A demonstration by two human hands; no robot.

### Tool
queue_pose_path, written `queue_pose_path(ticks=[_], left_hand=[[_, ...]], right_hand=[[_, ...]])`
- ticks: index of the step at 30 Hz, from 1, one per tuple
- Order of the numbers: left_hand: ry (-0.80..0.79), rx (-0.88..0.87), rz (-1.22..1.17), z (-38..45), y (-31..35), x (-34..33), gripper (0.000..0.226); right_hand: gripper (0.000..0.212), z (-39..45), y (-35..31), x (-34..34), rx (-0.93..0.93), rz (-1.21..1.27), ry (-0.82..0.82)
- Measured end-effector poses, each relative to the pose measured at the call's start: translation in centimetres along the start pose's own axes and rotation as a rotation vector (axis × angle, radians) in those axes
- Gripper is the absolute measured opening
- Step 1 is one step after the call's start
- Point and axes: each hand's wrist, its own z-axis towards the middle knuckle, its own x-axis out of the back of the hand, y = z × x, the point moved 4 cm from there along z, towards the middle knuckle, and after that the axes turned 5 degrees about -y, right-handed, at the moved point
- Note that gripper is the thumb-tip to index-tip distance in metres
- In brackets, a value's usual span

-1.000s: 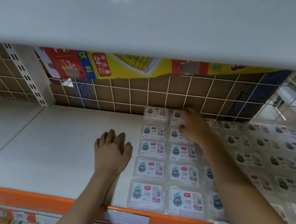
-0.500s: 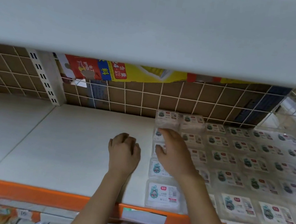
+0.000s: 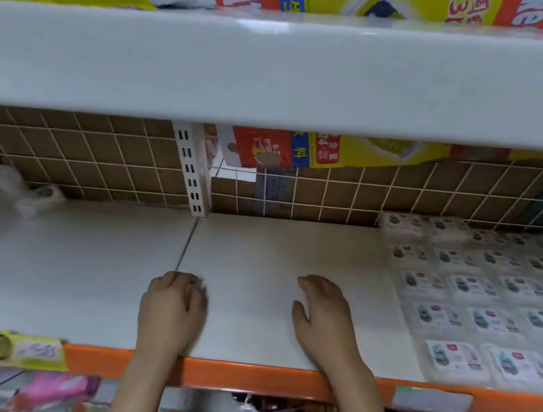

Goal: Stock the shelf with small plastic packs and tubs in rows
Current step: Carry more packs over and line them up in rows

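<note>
Right hand [image 3: 320,319] off packs [image 3: 478,302] — clear, white-labelled, neat rows.

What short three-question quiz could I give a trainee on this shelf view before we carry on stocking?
1. True or false: the right hand is holding a pack.
2. Multiple choice: the rows of packs lie on which part of the shelf? A) its left end B) its right side C) its middle, between the hands
3. Fill in: the front edge strip under both wrists is coloured ____.

Key
1. False: it holds nothing and is over bare shelf, as is the left hand.
2. B
3. Orange
</note>
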Motion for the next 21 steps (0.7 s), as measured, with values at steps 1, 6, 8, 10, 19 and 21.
queue_pose_path(ticks=[1, 6, 8, 10, 19, 21], left_hand=[[-0.018, -0.001, 0.011, 0.0, -1.2, 0.3, 0.041], [-0.045, -0.017, -0.001, -0.1, -4.6, 1.2, 0.044], [-0.042, -0.026, -0.02, -0.3, -5.0, 1.4, 0.043], [-0.045, -0.035, -0.023, -0.5, -5.0, 1.3, 0.042], [-0.057, 0.043, 0.047, -0.7, -4.9, 1.8, 0.025], [-0.061, 0.04, 0.059, -0.7, -5.0, 2.1, 0.025]], right_hand=[[0.04, 0.0, -0.8, -0.8, -0.013, -0.004, 0.007], [0.044, -0.6, -2.7, -2.4, -0.065, -0.081, -0.087], [0.045, -0.7, -2.9, -2.3, -0.074, -0.089, -0.098], [0.045, -0.8, -3.0, -2.2, -0.069, -0.103, -0.101], [0.044, -0.5, -2.5, -2.7, -0.054, -0.115, -0.1], [0.047, -0.5, -2.3, -2.8, -0.069, -0.113, -0.064]])
